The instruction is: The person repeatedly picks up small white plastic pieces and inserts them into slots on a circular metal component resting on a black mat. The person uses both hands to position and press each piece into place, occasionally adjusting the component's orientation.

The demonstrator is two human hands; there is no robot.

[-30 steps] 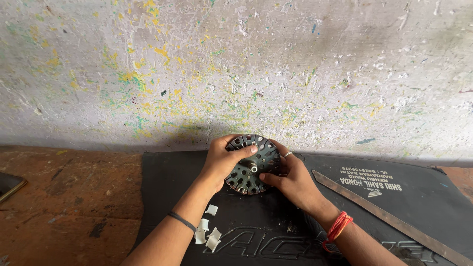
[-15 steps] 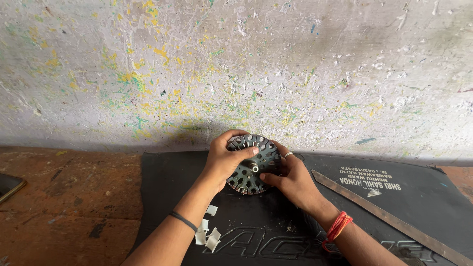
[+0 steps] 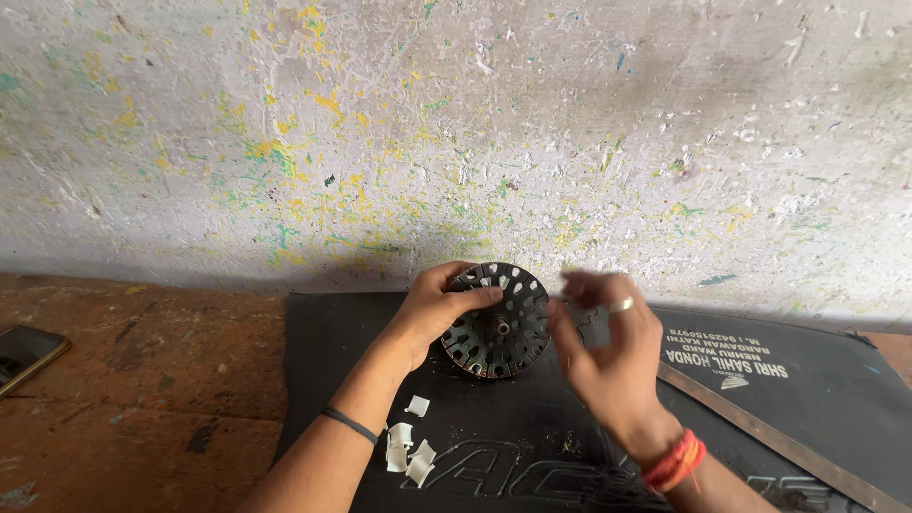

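Fingers (image 3: 463, 296) of the left hand (image 3: 432, 309) grasp the round slotted metal core (image 3: 502, 323) upright at frame centre on the black mat (image 3: 342, 380), while the right hand (image 3: 608, 356), blurred and released with fingers spread, hovers just beside its right edge.

Phone (image 3: 28, 353), white scraps (image 3: 407, 448), metal strip (image 3: 779, 439).

You have one slotted round stator core (image 3: 503, 328), four white paper scraps (image 3: 407, 448), one metal strip (image 3: 779, 442), one phone (image 3: 27, 353).
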